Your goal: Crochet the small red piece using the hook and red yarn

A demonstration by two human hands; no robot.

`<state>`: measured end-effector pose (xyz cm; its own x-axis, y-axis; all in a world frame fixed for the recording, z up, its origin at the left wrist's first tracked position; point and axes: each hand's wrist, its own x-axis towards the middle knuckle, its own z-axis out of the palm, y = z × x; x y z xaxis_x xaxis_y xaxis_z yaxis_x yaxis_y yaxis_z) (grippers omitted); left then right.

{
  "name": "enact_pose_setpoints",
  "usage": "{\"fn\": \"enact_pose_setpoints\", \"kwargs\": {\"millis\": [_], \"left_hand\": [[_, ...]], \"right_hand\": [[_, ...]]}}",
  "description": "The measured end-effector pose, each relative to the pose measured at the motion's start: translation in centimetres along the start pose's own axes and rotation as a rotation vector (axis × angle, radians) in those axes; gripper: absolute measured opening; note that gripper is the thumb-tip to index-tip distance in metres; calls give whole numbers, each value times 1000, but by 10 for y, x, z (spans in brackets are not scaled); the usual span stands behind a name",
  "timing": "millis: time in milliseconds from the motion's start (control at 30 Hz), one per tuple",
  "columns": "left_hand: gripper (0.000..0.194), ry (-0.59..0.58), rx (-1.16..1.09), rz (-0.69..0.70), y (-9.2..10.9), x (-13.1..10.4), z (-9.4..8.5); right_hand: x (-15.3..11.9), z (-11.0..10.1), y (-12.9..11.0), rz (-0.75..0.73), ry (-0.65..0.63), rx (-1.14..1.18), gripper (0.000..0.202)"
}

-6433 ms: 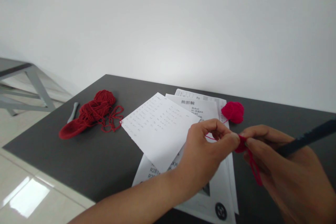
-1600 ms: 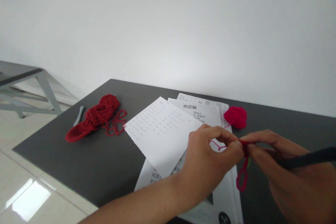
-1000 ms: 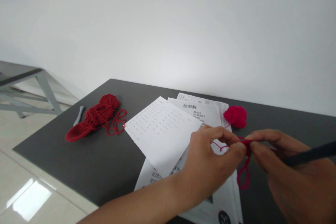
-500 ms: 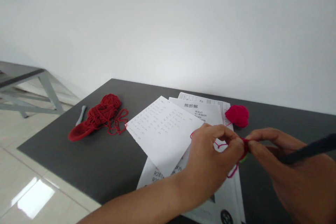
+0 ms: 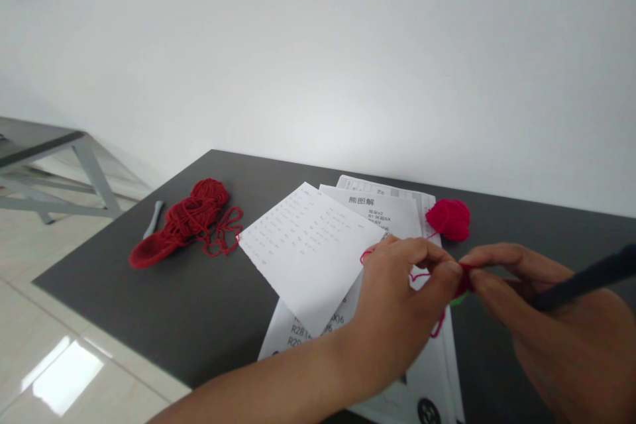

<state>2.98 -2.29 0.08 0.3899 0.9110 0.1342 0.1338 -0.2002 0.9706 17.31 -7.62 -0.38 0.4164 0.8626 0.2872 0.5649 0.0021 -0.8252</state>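
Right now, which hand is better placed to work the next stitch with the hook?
Right, probably: the right hand holds the dark crochet hook, while the left hand pinches the small red crochet piece.

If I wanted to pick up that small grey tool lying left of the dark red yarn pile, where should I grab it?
Probably pinch the grey tool at mid-length from above, fingers across its narrow width. It lies flat on the dark grey table, and its left side is free, while the dark red yarn pile crowds its right.

Two hands (image 5: 397,318) (image 5: 561,324), two yarn bundles (image 5: 186,222) (image 5: 448,219), one dark hook (image 5: 586,276), one grey tool (image 5: 153,219), several paper sheets (image 5: 308,248).
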Motion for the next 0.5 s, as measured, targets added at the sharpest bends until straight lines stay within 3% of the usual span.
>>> {"fn": "enact_pose_setpoints", "kwargs": {"millis": [500], "left_hand": [[17,-6,-18,-15,3,1,-1]], "right_hand": [[0,-1,-1,14,-7,-18,23]]}}
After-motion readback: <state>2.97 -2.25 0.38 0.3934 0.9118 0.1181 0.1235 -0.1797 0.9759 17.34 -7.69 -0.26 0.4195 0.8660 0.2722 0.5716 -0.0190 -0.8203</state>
